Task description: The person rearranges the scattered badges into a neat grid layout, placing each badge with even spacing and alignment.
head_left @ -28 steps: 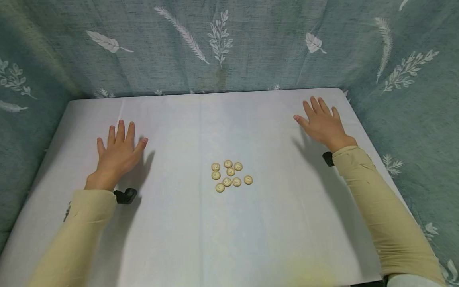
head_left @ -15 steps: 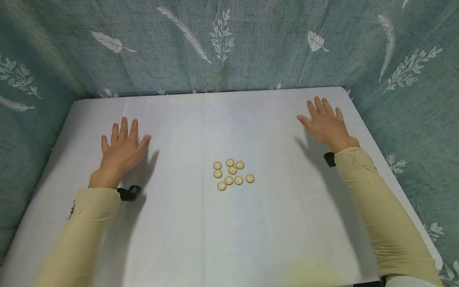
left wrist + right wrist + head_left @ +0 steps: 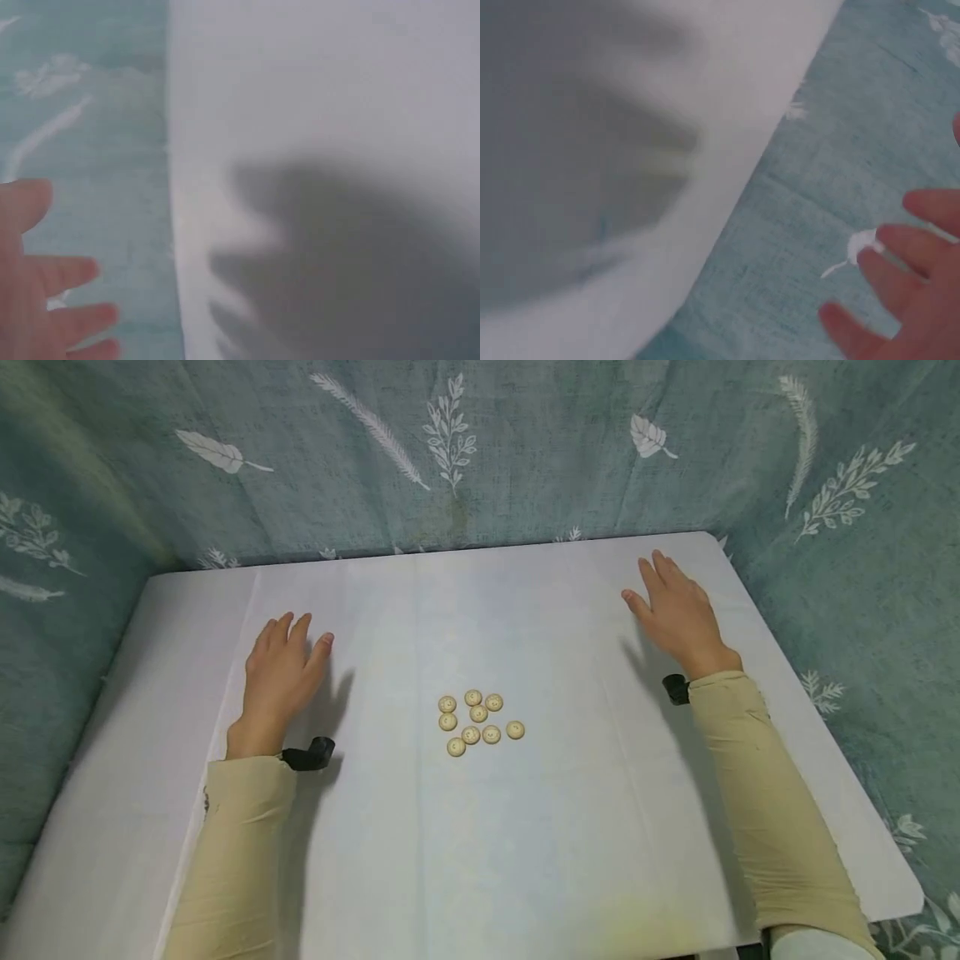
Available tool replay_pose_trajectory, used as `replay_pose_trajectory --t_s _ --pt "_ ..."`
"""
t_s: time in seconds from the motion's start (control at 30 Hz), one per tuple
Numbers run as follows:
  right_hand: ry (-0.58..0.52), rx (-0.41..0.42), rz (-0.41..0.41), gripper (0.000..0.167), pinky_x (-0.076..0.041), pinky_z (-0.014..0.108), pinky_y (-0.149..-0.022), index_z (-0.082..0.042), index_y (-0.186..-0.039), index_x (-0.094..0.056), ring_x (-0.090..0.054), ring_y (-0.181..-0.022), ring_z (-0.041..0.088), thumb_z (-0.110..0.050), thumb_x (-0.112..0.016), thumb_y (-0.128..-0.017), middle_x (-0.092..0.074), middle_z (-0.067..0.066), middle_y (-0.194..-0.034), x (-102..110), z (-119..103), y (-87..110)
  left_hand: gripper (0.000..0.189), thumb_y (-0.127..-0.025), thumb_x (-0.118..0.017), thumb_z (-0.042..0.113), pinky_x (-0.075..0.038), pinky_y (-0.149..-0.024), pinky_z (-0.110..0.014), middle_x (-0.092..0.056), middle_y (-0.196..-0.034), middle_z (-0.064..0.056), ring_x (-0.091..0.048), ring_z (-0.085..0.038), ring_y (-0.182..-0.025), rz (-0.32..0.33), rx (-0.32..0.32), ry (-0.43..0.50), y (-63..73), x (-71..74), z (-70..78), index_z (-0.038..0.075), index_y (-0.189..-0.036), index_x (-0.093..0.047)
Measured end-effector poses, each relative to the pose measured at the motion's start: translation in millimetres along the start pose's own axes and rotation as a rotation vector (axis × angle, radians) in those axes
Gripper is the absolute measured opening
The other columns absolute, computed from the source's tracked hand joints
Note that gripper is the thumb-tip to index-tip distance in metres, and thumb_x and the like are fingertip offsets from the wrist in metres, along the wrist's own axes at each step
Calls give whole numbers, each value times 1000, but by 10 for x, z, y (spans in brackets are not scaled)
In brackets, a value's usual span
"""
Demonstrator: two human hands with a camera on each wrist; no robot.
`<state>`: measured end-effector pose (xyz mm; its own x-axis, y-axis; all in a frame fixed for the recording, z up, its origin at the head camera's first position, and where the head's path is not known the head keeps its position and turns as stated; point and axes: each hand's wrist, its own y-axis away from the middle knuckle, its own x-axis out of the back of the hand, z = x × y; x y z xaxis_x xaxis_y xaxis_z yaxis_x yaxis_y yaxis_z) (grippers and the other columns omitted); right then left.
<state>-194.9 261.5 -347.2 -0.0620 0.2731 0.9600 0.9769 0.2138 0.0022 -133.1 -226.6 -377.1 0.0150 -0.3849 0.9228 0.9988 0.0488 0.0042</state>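
Observation:
Several round, cream-coloured buttons lie in a loose group near the middle of the white table, in the head view. To their left, my left hand hovers above the table with fingers loosely extended and its shadow beside it. My right hand is held over the far right part of the table, thumb apart from the fingers. Neither hand holds anything. In the left wrist view, fingers reach in at the lower left. The right wrist view has fingers at the lower right. No buttons show in either wrist view.
A white cloth covers the table. Green curtain fabric with white leaf prints hangs along the back and both sides, close to the table edges. Each wrist carries a small black device, one of them the left wrist camera.
My left hand has moved to the right, towards the buttons, and its spread fingers have drawn closer together. My right hand has turned slightly, its fingers less spread. The buttons stay in the same arrangement.

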Motion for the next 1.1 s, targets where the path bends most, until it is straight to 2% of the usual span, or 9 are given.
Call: replay_pose_trajectory --t_s 0.1,0.17,0.27,0.4,0.47,0.6,0.73,0.93,1.1 --pt "-120 35 69 58 -23 48 -99 -8 -140 -27 -27 -128 31 -43 -34 -94 -29 13 -142 -36 -33 -28 66 -91 -28 54 -19 -95 -57 -29 -139 -19 -22 -38 -127 -22 -3 101 -29 -59 132 8 -137 -33" --pt "-201 49 77 54 -30 46 -94 -10 -137 -34 -39 -120 31 -42 -37 -94 -42 12 -134 -48 -67 -63 63 -90 -33 54 -27 -91 -54 -39 -133 -17 -33 -37 -120 -58 -20 170 -64 -83 234 10 -134 -39" --pt "-284 69 73 49 -37 43 -88 -13 -132 -44 -50 -107 29 -42 -40 -93 -53 11 -122 -76 -125 -100 60 -88 -37 56 -34 -88 -48 -47 -125 -11 -42 -32 -113 -139 -32 261 -95 -139 369 14 -130 -45" --pt "-375 74 30 45 -39 41 -86 -16 -129 -48 -54 -102 26 -41 -42 -92 -56 8 -117 -162 -207 -111 57 -85 -38 60 -35 -88 -46 -48 -126 -4 -42 -27 -115 -267 -17 333 -74 -228 513 21 -126 -48" --pt "-433 71 5 43 -40 39 -85 -17 -128 -48 -54 -102 23 -39 -43 -92 -58 5 -115 -217 -250 -116 56 -85 -39 59 -34 -89 -46 -47 -127 -2 -42 -26 -116 -304 -11 358 -58 -264 569 22 -126 -48" --pt "-575 63 -29 38 -40 38 -84 -19 -127 -49 -55 -101 20 -35 -46 -92 -59 2 -111 -302 -352 -130 55 -86 -40 58 -33 -90 -46 -48 -126 -1 -43 -24 -115 -320 -28 396 -56 -295 659 22 -126 -49" --pt "-656 56 -65 37 -39 37 -85 -20 -125 -50 -56 -100 20 -35 -48 -91 -60 2 -109 -402 -492 -126 57 -84 -40 61 -33 -89 -45 -53 -119 0 -46 -21 -110 -331 -39 406 -49 -317 666 23 -125 -49" --pt "-669 103 -128 37 -39 34 -86 -17 -125 -51 -57 -96 13 -32 -50 -91 -61 2 -108 -537 -678 -163 50 -86 -42 57 -34 -88 -42 -58 -109 0 -49 -18 -103 -374 -61 384 -54 -276 660 24 -123 -51" --pt "-617 141 -177 37 -39 31 -85 -16 -124 -52 -56 -94 8 -32 -50 -91 -61 -3 -105 -626 -751 -200 49 -86 -43 56 -34 -87 -42 -55 -113 -2 -49 -21 -105 -408 -79 378 -101 -284 694 22 -121 -52"
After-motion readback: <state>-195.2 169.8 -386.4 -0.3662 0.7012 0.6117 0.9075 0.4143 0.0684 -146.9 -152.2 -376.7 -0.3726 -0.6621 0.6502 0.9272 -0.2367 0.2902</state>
